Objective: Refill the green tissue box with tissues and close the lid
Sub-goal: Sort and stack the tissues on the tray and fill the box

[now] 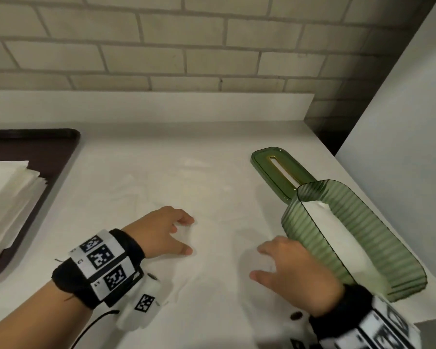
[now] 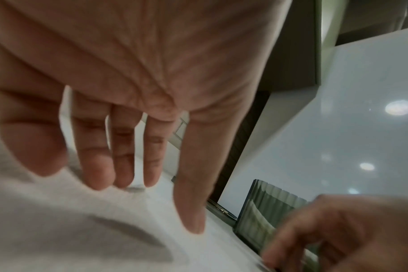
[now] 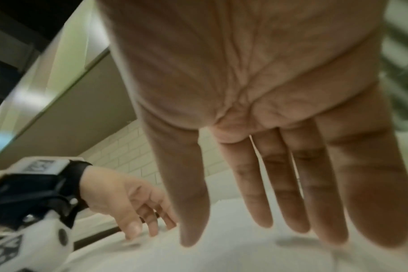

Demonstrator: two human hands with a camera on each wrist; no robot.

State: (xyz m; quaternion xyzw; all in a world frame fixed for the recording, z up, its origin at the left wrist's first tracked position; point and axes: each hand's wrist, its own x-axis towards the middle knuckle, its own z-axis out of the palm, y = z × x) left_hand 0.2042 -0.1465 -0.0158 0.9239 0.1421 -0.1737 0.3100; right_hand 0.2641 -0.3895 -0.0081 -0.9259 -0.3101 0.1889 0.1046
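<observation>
The green ribbed tissue box stands open at the counter's right edge with white tissues inside. Its green slotted lid lies flat just behind it. A thin white tissue sheet lies spread and wrinkled on the counter. My left hand is over the sheet's left part, fingertips down on it, gripping nothing. My right hand is over the sheet's right part, just left of the box, fingers straight and spread. The wrist views show both palms, the left hand and the right hand, empty.
A stack of white tissues sits on a dark tray at the left. A brick wall runs along the back, and a white panel rises at the right beside the box. The counter's right edge runs close to the box.
</observation>
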